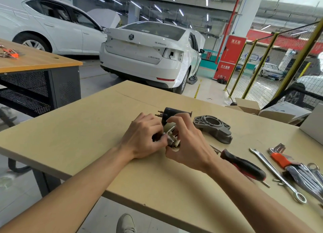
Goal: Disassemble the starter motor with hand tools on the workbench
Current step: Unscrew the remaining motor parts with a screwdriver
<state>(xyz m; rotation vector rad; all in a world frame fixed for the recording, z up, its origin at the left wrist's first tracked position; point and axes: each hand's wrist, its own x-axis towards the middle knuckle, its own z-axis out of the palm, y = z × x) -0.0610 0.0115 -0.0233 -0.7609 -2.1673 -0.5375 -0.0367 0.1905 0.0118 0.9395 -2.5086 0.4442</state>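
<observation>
fingers (172, 122) pinching starter part (172, 136) (mid-bench), tools (286, 164) right

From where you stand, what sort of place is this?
Most likely a car repair or training workshop: white cars parked on the floor behind, a workbench strewn with spanners and a screwdriver, and both hands working a small motor part.

Both bare forearms reach in from the near side, angling towards each other so the hands meet at the middle. The left hand (144, 136) sits knuckles up, wrist low against the worktop (87, 128), fingers curled inward and pinching at something small between the two palms. The right hand (187, 141) comes in from the opposite side, back of the hand facing up, fingers bent over the top and thumb tucked beneath, gripping too.
</observation>
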